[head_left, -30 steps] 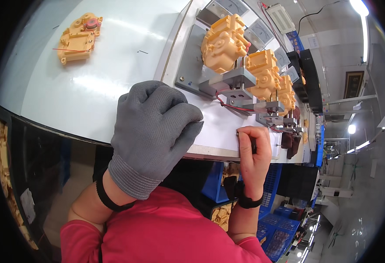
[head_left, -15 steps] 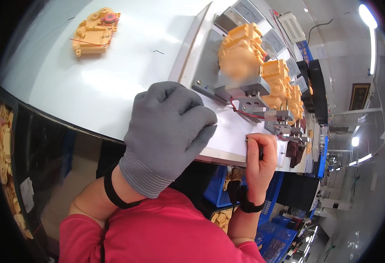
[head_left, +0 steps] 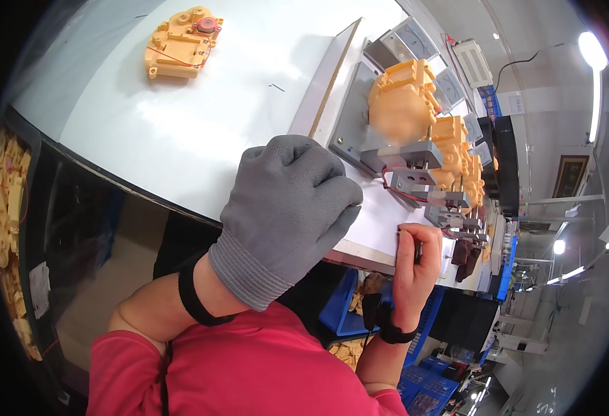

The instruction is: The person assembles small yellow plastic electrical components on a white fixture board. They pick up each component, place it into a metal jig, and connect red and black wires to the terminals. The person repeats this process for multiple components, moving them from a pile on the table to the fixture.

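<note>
My left hand (head_left: 290, 208), in a grey knit glove, is curled closed over the front edge of the white table (head_left: 249, 104). Anything inside its fingers is hidden. My right hand (head_left: 417, 267) is bare, thumb and fingers pinched together at the table edge; a tiny dark bit shows at the fingertips, too small to name. Beyond both hands, an orange-yellow plastic housing (head_left: 403, 104) sits on a grey metal fixture (head_left: 354, 114) with red and black wires. Another yellow housing (head_left: 179, 48), carrying a round red part and a thin red wire, lies at the far left.
More yellow housings (head_left: 450, 156) stand on fixtures in a row to the right, with analogue meters (head_left: 415, 38) behind. Blue crates (head_left: 339, 305) are below the table edge. A bin of yellow parts (head_left: 6, 222) is at the left.
The whole view has shifted, so table, fixtures and hands appear slightly further right and mostly lower. Both hands keep the same closed shapes.
</note>
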`<state>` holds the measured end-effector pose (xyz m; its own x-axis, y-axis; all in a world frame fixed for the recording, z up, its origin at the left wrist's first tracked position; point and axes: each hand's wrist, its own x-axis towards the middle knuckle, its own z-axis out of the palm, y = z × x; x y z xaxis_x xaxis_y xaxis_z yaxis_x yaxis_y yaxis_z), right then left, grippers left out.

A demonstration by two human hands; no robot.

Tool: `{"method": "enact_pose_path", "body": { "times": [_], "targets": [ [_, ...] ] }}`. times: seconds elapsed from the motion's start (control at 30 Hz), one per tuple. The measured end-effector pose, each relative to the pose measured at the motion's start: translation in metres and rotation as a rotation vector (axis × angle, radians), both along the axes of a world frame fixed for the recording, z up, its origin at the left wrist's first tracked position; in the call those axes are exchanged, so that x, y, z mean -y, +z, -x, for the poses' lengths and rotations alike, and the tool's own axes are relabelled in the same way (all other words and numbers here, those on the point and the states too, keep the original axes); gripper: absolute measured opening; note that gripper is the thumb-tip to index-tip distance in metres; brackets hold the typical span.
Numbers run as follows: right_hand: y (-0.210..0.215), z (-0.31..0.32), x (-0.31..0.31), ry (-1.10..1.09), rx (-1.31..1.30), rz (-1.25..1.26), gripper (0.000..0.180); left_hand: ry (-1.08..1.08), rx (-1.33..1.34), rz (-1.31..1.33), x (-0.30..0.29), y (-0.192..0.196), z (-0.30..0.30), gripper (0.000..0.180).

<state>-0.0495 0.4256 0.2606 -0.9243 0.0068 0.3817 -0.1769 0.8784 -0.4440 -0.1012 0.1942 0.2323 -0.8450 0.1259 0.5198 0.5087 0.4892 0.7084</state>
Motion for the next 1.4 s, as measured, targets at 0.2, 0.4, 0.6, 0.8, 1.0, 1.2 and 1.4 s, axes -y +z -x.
{"method": "enact_pose_path", "body": {
  "times": [0.2,0.4,0.6,0.8,1.0,1.2,1.4],
  "targets": [
    [0.000,-0.003,-0.001,-0.004,0.005,0.004,0.007,0.006,-0.007,0.013,0.001,0.000,-0.001,0.012],
    [-0.001,-0.003,-0.004,-0.015,0.021,0.069,0.011,0.003,-0.015,0.016,-0.002,0.003,0.001,0.011],
    [-0.004,0.005,-0.007,0.039,-0.060,0.029,0.012,0.007,-0.008,0.026,-0.003,0.004,0.000,0.011],
    [-0.006,0.004,-0.011,0.069,-0.136,-0.006,0.012,0.014,-0.002,0.067,-0.007,0.007,-0.001,0.012],
    [-0.005,0.003,-0.010,0.091,-0.178,-0.022,0.011,0.008,0.035,0.050,-0.006,0.009,-0.005,0.011],
    [-0.004,0.004,-0.009,0.084,-0.213,-0.003,0.012,0.001,0.021,0.060,-0.006,0.012,-0.004,0.012],
    [-0.003,0.005,-0.007,0.072,-0.199,0.021,0.014,-0.003,0.014,0.065,-0.004,0.010,-0.004,0.012]
  ]
}}
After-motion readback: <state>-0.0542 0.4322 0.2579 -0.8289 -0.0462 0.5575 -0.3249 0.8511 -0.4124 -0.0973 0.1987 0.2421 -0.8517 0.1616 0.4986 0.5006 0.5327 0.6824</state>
